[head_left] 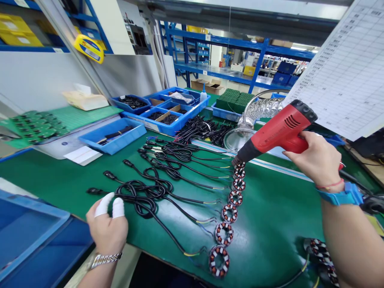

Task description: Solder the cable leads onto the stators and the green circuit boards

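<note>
Green bench [270, 216] filled most of the view. Blue divided tray [159, 127] sat at its far side, small dark parts in the compartments. Coiled black cables [154, 191] lay in a row left of centre, bared wire ends pointing right, toward the rings. Red heat gun [277, 127] was up over the bench, tilted, black nozzle down at the far end of the ring row; contact couldn't be told. Right hand [322, 156] was wrapped round its handle. Left hand [108, 230] was half curled beside the nearest cable, white covers [118, 208] on two fingers; couldn't tell if it gripped the cable. Wound rings [223, 213] ran in a line from the near edge to the nozzle.
</note>
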Demonstrator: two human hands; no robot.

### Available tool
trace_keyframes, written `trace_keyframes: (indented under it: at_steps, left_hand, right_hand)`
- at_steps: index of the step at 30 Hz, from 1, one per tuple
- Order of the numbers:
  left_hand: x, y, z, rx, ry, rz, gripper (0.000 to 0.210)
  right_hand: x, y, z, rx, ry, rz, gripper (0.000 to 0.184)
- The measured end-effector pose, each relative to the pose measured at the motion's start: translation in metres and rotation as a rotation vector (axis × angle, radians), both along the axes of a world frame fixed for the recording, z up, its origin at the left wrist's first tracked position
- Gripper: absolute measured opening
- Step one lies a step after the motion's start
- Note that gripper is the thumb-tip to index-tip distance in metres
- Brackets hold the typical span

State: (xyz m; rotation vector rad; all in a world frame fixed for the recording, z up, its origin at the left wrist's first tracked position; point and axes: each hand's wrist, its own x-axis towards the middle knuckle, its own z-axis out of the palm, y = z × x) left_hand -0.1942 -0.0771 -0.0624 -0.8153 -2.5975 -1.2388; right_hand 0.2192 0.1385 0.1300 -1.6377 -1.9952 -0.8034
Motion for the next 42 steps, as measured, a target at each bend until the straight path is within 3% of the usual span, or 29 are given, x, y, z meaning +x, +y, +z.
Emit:
trace_keyframes:
  at_steps: [6,13,42]
  left_hand:
    - [-0.002,0.002,0.003,-0.026,-0.05,0.006,0.051]
    - [-0.018,0.006,0.002,-0.019,-0.109,0.106,0.052]
    - [-0.023,0.004,-0.004,-0.034,-0.057,0.091,0.053]
  right_hand:
    - [0.001,-0.001,-0.001,-0.015,-0.007,-0.016,0.043]
    - [-0.002,-0.003,0.001,-0.03,-0.009,-0.009,0.041]
    - [-0.01,0.001,0.001,-0.033,-0.006,0.023,0.039]
